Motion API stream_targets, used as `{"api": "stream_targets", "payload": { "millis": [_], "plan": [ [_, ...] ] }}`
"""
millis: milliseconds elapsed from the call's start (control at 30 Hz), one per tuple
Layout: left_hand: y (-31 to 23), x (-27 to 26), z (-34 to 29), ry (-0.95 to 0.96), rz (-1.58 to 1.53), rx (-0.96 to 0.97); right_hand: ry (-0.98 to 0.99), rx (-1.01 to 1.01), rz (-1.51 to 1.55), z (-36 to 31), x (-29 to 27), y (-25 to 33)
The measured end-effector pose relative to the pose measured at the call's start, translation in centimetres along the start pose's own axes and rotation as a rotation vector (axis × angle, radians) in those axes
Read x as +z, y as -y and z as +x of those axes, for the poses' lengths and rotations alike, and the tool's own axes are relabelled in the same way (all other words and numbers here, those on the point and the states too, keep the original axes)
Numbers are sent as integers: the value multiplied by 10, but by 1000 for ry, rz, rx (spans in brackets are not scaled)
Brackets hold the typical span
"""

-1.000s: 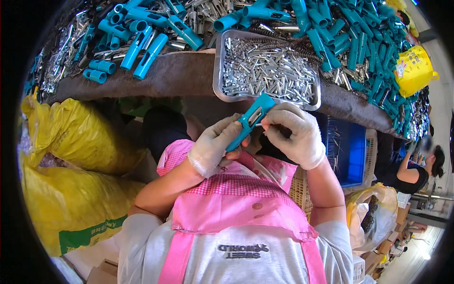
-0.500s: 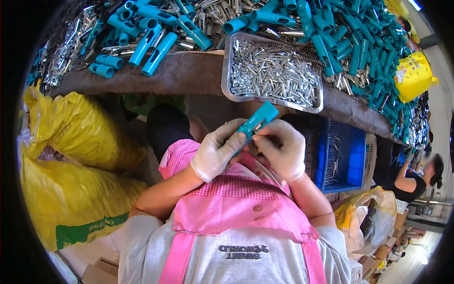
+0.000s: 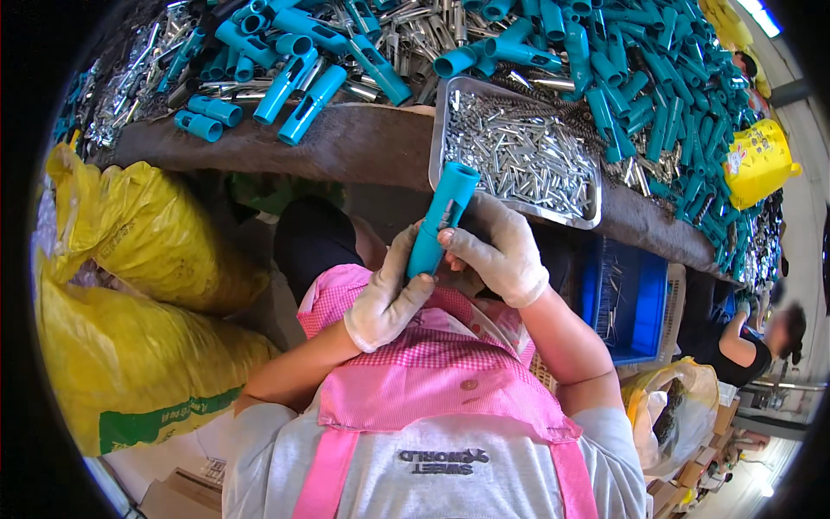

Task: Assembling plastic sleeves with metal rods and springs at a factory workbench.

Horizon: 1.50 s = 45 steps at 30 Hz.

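Between my gloved hands is a teal slotted tube (image 3: 443, 221), tilted with its open end up and to the right, toward the metal tray (image 3: 438, 147). My left hand (image 3: 391, 290) wraps round its lower part, thumb along the near side. My right hand (image 3: 501, 251) is closed against the tube's right side, thumb tip near the slot and the other fingers partly hidden behind it. Whether a small part sits in the right fingers is hidden. The tray on the bench edge is heaped with small silver pins (image 3: 527, 160).
Teal tubes (image 3: 644, 73) and metal parts pile up across the bench (image 3: 285, 151). Yellow sacks (image 3: 164, 333) stand at the left. A blue crate (image 3: 640, 303) and an open sack (image 3: 683, 406) are at the right, beyond them another person (image 3: 748, 346). A yellow container (image 3: 759, 164) sits far right.
The tube has turned more upright and shifted slightly left. My right hand has moved up and left along its side, and my left hand still grips its lower part.
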<state>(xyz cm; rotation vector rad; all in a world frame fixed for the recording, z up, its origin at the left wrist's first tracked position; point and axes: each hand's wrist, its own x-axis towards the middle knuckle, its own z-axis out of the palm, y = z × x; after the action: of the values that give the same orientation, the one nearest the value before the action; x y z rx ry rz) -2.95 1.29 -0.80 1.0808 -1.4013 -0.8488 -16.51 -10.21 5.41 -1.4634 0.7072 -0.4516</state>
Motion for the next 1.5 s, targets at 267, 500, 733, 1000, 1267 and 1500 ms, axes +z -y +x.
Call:
{"api": "stream_targets", "payload": {
  "millis": [267, 500, 733, 1000, 1267, 1500],
  "plan": [
    [1, 2, 3, -376, -1453, -371, -253, -378, -902, 59, -45, 11],
    [16, -8, 9, -289, -1058, -489, -214, -426, -1071, 76, -59, -11],
    [3, -16, 18, -304, -1032, -539, -278, -367, -991, 72, -55, 1],
    [3, -15, 20, -313, -1200, -698, -256, -432, -1124, 72, -53, -11],
    [-5, -17, 19, -325, -1077, -759, -332, -390, -1178, 78, -52, -9],
    [-7, -19, 33, -312, -1059, -647, -330, -278, -474, 51, -38, -9]
  ]
}}
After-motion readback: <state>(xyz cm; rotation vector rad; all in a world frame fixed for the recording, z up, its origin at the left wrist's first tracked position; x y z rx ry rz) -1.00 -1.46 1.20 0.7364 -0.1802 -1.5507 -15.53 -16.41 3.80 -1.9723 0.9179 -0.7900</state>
